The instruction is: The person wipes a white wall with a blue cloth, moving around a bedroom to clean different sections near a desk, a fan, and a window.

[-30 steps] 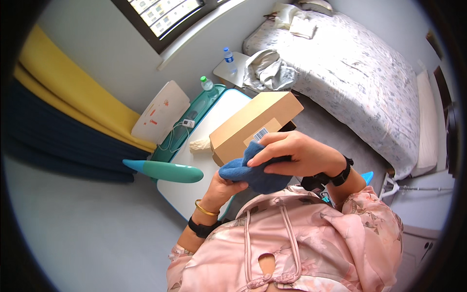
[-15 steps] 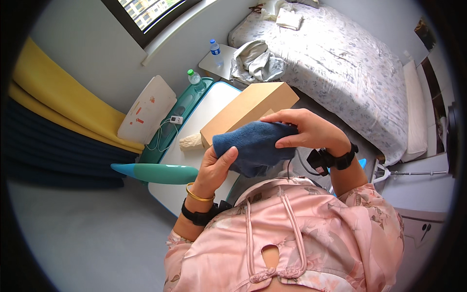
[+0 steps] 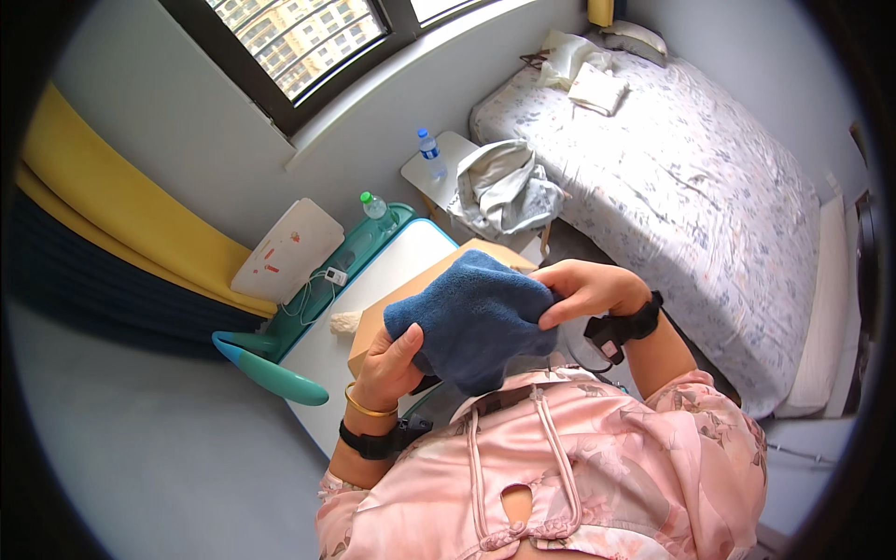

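Note:
A dark blue fluffy cloth (image 3: pixel 471 317) is held up in front of my chest by both hands. My left hand (image 3: pixel 387 366) grips its lower left edge from below, thumb against the fabric. Pinching the cloth's upper right corner is my right hand (image 3: pixel 588 289), fingers curled over the fabric. The cloth hides most of a brown cardboard box (image 3: pixel 373 329) lying on the small white desk (image 3: pixel 392 271) just behind it.
A teal desk lamp arm (image 3: pixel 266 369) juts out at the left. A green-capped bottle (image 3: pixel 375 207) and a white tablet-like board (image 3: pixel 285 250) stand at the desk's back. A nightstand (image 3: pixel 439 173) with a blue-capped bottle, a grey bag (image 3: pixel 504 191) and a bed (image 3: pixel 691 187) lie beyond.
The blue cloth has been lifted from a bunched wad and spread wider between both hands. The view has shifted, so the desk and bed sit differently in frame.

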`<state>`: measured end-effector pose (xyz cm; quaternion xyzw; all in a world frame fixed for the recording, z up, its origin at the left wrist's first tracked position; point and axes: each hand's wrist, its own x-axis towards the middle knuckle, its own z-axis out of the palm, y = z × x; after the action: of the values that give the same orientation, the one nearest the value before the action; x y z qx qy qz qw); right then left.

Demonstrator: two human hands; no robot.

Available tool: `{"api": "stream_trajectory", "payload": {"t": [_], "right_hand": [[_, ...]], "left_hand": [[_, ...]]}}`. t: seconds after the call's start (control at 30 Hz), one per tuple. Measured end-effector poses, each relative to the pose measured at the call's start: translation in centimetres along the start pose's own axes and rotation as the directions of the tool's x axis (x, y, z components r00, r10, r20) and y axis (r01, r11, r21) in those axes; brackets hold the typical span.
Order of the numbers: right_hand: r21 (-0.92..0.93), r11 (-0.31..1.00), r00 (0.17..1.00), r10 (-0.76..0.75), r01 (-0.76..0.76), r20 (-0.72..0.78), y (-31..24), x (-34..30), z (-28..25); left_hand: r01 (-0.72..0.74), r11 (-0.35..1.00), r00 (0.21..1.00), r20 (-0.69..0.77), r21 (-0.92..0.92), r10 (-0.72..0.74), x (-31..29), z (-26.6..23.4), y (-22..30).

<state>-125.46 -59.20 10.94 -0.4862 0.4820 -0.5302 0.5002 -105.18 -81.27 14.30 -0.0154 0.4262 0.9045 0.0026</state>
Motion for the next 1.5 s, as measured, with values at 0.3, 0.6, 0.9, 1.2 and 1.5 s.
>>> {"api": "stream_trajectory", "payload": {"t": [0.3, 0.6, 0.9, 1.2, 1.5], "right_hand": [[0.097, 0.995, 0.933, 0.05, -0.016, -0.357, -1.8, -5.5, -8.4], [0.068, 0.996, 0.899, 0.083, -0.059, -0.431, -5.0, -3.9, -7.0], [-0.766, 0.574, 0.936, 0.002, -0.289, -0.351, -2.9, -4.3, -11.2], [-0.206, 0.978, 0.99, -0.048, 0.02, -0.13, 0.5, -12.6, -28.5], [0.225, 0.951, 0.976, 0.218, -0.21, -0.012, 4.3, -13.1, -37.8]], "left_hand": [[0.167, 0.966, 0.931, -0.353, 0.196, -0.089, 9.0, 4.3, -4.2], [0.032, 0.951, 0.913, -0.397, 0.306, 0.097, 11.0, 2.4, -7.0], [0.28, -0.045, 0.859, -0.23, 0.959, 0.457, 14.3, 5.4, -10.6], [0.097, 0.864, 0.917, -0.383, 0.494, 0.116, 25.6, 9.5, -17.7], [-0.035, 0.972, 0.871, -0.484, -0.231, -0.084, 33.9, 11.4, -19.9]]}}
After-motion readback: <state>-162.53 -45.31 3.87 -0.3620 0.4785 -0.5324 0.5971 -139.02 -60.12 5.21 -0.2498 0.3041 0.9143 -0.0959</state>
